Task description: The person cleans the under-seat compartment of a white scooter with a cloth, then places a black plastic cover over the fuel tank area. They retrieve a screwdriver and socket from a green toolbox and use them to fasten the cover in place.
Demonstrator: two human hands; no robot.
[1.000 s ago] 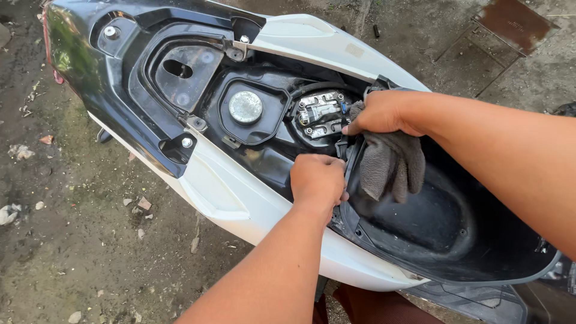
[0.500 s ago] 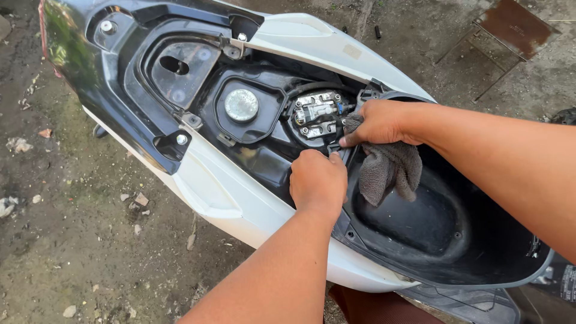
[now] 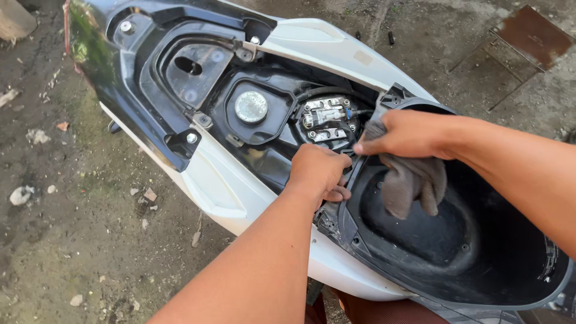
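**A:** Start with your right hand (image 3: 401,133). Your fingers are pinched together on the top edge of the grey rag (image 3: 414,180), and the rest of it hangs loose below your knuckles, down into the black storage tub (image 3: 456,240) under the seat.

**B:** And the left hand (image 3: 318,171)?

**A:** Curled shut over the front rim of that tub, just where it meets the darker frame. I cannot tell whether your fingers there are gripping the lip or only pressing on it; the fingertips tuck under and out of sight.

**B:** How will the rag behave?

**A:** I judge it light and limp, with no stiffness at all. It folds wherever you let it, so a pinch at one edge leaves most of it dangling. Bunch more of it into your palm if you want it to press firmly. It looks dry and a bit coarse, so it should not slip from your fingers.

**B:** What sits close by?

**A:** Just beyond your right fingertips is the metal unit with wiring (image 3: 327,117), with small screws and a blue connector. I judge those parts delicate, and loose cloth could snag on them. To its left sits the round silver cap (image 3: 251,107). The white side panel (image 3: 222,180) runs beneath your left forearm, and beyond that lies bare dirt ground (image 3: 66,240) scattered with small stones.
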